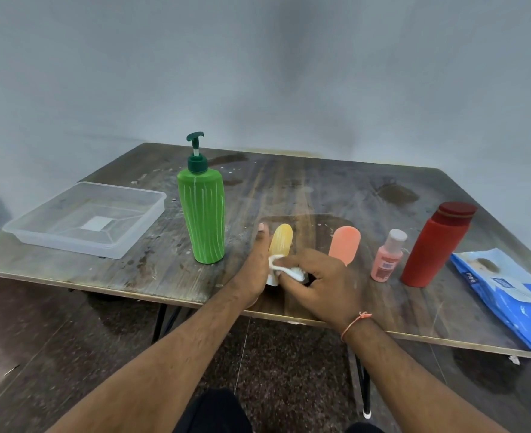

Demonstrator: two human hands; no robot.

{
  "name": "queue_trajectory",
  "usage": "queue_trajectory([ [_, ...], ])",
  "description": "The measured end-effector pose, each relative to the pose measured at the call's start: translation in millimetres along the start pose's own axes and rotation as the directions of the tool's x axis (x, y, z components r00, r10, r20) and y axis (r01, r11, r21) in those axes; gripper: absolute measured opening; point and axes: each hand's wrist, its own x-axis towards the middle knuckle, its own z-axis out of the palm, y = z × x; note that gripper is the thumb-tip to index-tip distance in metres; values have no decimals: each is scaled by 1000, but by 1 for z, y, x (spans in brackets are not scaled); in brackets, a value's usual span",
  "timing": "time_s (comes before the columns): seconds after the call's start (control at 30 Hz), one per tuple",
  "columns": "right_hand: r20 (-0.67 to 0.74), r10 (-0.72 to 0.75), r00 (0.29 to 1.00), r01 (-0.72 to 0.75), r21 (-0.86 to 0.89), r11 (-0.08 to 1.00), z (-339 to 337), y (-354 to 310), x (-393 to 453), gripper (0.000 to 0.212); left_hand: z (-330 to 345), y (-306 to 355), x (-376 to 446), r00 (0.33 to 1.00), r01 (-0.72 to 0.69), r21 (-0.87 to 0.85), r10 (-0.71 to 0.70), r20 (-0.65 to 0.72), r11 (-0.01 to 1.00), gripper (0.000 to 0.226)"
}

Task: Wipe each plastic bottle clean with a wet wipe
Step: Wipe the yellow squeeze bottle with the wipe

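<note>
Bottles: five plastic ones stand in a loose row near the front edge of the table (320, 189).
Table: dark, worn wood, stained in patches.
Tray (86, 218): clear plastic, on the table's left side, well apart from the hands.
Wipes pack (508, 295): blue, lying flat at the table's right edge, partly overhanging it.
Green pump bottle (201, 214): tallest, upright, white stripes, dark green pump; just left of the hands.
Red bottle (436, 245): upright, dark red cap, beside the wipes pack.
Orange bottle (345, 245): rounded top up, its lower part hidden behind the right hand.
Yellow bottle (280, 242): standing on its white cap between the two hands, near the front edge.
Small pink bottle (387, 260): grey cap, between the orange and red ones.
Left hand (255, 264): wrapped around the yellow bottle's left side, thumb pointing up.
Right hand (317, 282): fingers curled on a white wet wipe (286, 270), pressing it against the yellow bottle's lower part; a thin orange thread circles the wrist.
</note>
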Motion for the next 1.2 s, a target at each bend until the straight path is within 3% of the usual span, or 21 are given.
queue_trajectory([
  [0.07,13,-15,1000,16,-24,1000,-1,-2,-1,18,2,0,0,1000,1,9,-1,3,1000,81],
  [0.23,-202,133,970,-128,34,991,1,1,4,18,1,-6,2,1000,-21,66,20,6,998,79],
  [0.43,-43,2,999,-3,-23,1000,-2,-5,-1,20,3,-6,3,999,-37,58,35,22,998,80],
  [0.6,-164,47,985,-57,-54,997,2,2,1,16,5,-4,3,1000,-10,49,10,3,999,79],
  [0.87,-65,-40,997,37,-34,999,6,2,0,19,0,-4,5,997,-28,64,24,72,998,87],
  [1.03,-223,49,974,-64,-62,996,3,6,2,17,1,-8,10,1000,-6,133,2,30,991,81],
  [1.2,-101,-38,994,35,-29,999,4,3,0,21,-7,-15,14,998,-43,206,32,54,978,97],
])
